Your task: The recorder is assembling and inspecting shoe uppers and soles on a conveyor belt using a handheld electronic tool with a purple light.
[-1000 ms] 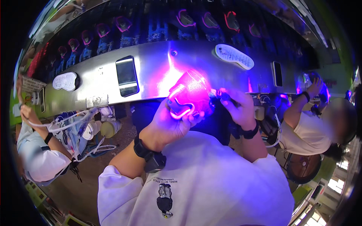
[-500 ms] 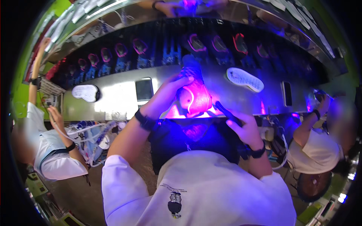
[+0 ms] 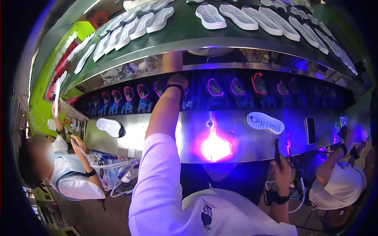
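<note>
My left arm stretches far forward over the metal table (image 3: 232, 118). My left hand (image 3: 179, 80) is at the dark row of shoe uppers behind it, and its fingers and anything in them are hidden. Nearest to that hand is a dark shoe upper with a pink-lit collar (image 3: 159, 88). At the right, by the table's front edge, my right hand (image 3: 281, 173) is closed around a slim black stick-like tool (image 3: 277, 149), its tip pointing up and away. Beyond the tool lies a white shoe sole (image 3: 265, 122).
Another white sole (image 3: 109, 128) lies at the left and a phone (image 3: 310, 130) at the right. A bright pink light spot (image 3: 215, 148) falls on the table's middle. Above, a green belt (image 3: 185, 39) carries several soles. Co-workers (image 3: 71, 169) sit at both sides, hoses beside the left one.
My left hand has gone from the lit shoe over the table to the row behind. That shoe no longer shows on the table. My right hand has moved right with the tool; the view has tilted up.
</note>
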{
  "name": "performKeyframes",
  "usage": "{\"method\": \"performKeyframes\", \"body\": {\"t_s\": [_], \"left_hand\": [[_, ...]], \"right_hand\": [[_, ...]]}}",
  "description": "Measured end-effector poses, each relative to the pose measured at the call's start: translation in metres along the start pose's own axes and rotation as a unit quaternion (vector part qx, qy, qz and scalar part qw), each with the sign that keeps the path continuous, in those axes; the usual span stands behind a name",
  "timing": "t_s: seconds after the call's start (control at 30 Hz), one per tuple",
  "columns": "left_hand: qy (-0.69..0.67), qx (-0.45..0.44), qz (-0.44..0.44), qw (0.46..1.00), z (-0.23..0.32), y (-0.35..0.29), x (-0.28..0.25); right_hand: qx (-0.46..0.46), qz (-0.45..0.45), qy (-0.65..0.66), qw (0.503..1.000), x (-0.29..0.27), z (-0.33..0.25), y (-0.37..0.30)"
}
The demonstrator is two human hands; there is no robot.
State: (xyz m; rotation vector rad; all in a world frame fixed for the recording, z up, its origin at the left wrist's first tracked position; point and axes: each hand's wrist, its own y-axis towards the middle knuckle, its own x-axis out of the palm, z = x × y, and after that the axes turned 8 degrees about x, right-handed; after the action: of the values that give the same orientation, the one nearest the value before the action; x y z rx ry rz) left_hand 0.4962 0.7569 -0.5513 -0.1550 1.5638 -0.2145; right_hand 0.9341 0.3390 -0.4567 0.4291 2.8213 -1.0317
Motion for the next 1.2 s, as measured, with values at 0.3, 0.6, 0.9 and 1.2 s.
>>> {"method": "performKeyframes", "body": {"t_s": [0.3, 0.6, 0.9, 1.2], "left_hand": [[-0.053, 0.032, -0.016, 0.998, 0.121, 0.018, 0.02], [-0.1, 0.089, 0.046, 0.99, 0.112, -0.001, -0.03], [-0.003, 0.191, 0.079, 0.979, 0.198, -0.021, -0.069], [-0.065, 0.191, -0.002, 0.979, 0.188, 0.05, 0.064]], "right_hand": [[-0.033, -0.023, -0.052, 0.998, 0.019, 0.013, 0.034], [-0.042, -0.034, -0.026, 0.998, 0.018, 0.011, 0.034], [-0.083, 0.018, -0.024, 0.996, -0.002, 0.033, 0.048], [-0.059, 0.008, 0.029, 0.998, 0.0, 0.022, 0.03]]}}
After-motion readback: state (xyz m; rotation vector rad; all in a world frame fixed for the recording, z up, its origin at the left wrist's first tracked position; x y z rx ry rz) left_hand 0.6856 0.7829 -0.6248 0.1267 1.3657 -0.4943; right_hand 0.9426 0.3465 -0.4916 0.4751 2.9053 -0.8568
